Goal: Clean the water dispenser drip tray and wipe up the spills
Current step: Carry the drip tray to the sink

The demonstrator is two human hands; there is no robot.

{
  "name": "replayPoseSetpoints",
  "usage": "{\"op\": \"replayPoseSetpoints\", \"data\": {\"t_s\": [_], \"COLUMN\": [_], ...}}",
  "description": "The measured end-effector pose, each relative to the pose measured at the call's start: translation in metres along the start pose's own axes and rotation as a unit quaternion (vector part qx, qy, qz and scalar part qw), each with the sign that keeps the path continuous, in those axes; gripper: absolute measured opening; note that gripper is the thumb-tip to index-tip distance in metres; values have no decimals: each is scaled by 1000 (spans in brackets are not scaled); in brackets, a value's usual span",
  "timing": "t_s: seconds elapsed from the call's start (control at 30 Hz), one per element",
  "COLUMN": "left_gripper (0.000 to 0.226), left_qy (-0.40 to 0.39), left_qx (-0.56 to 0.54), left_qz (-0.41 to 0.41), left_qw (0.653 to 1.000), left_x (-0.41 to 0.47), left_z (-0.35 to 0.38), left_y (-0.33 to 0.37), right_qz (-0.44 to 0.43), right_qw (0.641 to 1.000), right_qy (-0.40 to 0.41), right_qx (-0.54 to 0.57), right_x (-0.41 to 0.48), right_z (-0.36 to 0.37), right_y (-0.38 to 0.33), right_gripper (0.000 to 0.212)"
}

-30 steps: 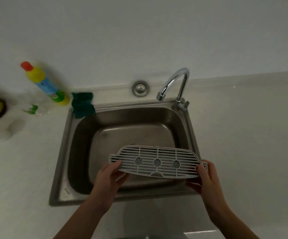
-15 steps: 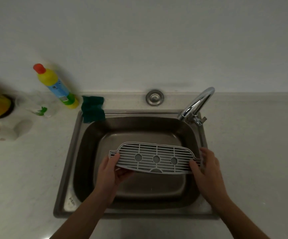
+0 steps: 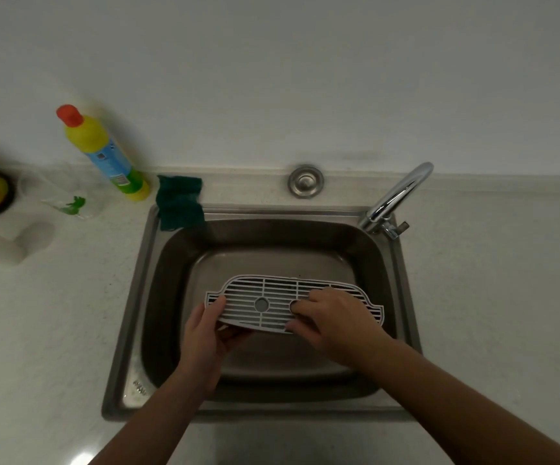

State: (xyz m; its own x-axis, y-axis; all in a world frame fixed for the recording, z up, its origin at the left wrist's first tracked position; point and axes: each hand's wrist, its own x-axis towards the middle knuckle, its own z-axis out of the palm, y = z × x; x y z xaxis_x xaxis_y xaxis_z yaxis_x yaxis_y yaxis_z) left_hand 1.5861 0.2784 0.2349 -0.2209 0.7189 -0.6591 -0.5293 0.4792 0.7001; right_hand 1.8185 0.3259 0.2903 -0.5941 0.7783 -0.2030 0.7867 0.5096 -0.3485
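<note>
A grey slotted drip tray grate [image 3: 272,297] with round holes hangs level over the steel sink [image 3: 127,330]. My left hand [image 3: 210,333] grips its left end, thumb on top and fingers underneath. My right hand [image 3: 334,322] lies over the right half of the grate, fingers curled onto its middle and front edge, hiding part of the slots. The grate's right tip sticks out past my right hand.
A chrome tap [image 3: 397,196] stands at the sink's back right corner, and a green sponge [image 3: 179,203] lies on the back left corner. A yellow detergent bottle [image 3: 104,152], a clear glass [image 3: 64,196] and white cups [image 3: 7,243] stand on the counter at left.
My right hand has left the grate's right end and moved left onto its top middle. The grate sits slightly lower in the sink; my left hand keeps its grip.
</note>
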Motion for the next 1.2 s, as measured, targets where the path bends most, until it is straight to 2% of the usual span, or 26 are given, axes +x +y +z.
{"op": "replayPoseSetpoints", "data": {"t_s": [0.17, 0.3, 0.4, 0.5, 0.6, 0.83, 1.0, 1.2], "left_gripper": [37, 31, 30, 31, 32, 22, 11, 17], "left_qy": [-10, -4, -5, 1, 5, 13, 16, 60], "left_qx": [-3, -1, 11, 8, 5, 37, 51, 44], "left_qz": [16, 24, 20, 11, -4, 13, 40, 69], "left_qw": [1000, 1000, 1000, 1000, 1000, 999, 998, 995], "left_x": [-3, -5, -6, -2, 4, 11, 3, -16], "left_z": [-2, -5, -10, -13, -18, -22, -18, -11], "left_y": [-5, -8, -11, -13, -15, -22, -23, -35], "right_qz": [-19, -76, -79, -34, 57, 270, 323, 341], "right_qw": [999, 986, 984, 989, 994, 959, 939, 931], "right_qy": [-24, 32, 7, -2, 27, 46, 31, 62], "right_qx": [-39, -148, -162, -145, -87, -69, -112, -114], "right_x": [6, 6, 4, -6, -30, -97, -124, -141], "right_z": [-6, -12, -15, -19, -24, -14, 22, 57], "right_y": [0, 1, 0, 2, 12, 91, 156, 193], "right_gripper": [36, 41, 42, 43, 43, 28, 32, 34]}}
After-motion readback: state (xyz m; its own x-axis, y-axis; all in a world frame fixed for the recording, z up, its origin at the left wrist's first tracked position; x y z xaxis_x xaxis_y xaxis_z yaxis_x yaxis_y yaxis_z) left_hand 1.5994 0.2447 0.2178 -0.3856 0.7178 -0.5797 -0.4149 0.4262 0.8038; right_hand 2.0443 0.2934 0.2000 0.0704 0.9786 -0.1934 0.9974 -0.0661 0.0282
